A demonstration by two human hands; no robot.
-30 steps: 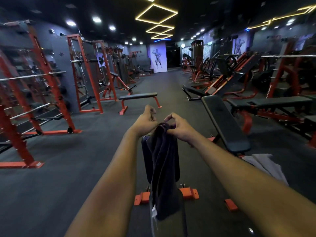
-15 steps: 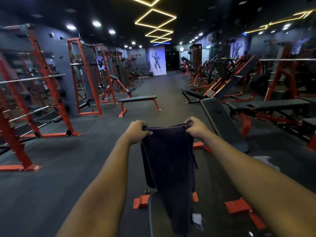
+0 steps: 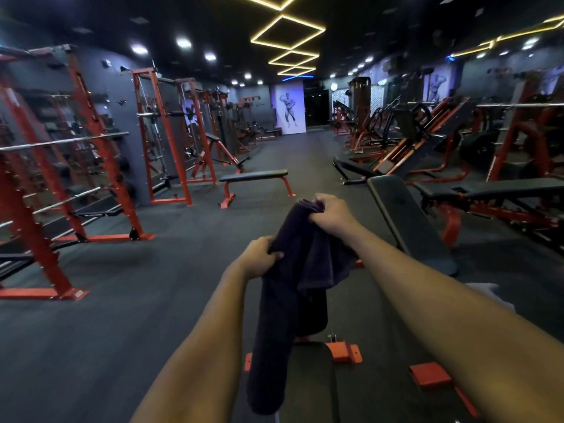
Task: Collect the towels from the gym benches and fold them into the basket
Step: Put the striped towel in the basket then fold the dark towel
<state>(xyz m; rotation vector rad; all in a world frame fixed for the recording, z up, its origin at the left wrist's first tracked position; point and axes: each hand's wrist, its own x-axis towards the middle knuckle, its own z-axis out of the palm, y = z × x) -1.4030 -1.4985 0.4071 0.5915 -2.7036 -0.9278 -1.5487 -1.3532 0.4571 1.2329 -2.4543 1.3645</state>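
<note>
- Dark towel (image 3: 287,315): was held in the air in front of the person, above the near end of a black padded bench (image 3: 308,389). Its long axis ran nearly vertical, the bunched upper end pointing up and away, the lower end hanging down and a little to the left over the bench pad.
- Right hand (image 3: 331,213): fingers were curled tight round the gathered top end of the towel, the higher of the two grips.
- Left hand (image 3: 259,257): fingers and thumb pinched the towel's left edge, lower and nearer the body.
- Incline bench (image 3: 406,221): stood just right of the hands.
- Pale cloth (image 3: 485,290): lay beyond the right forearm, mostly hidden.
</note>
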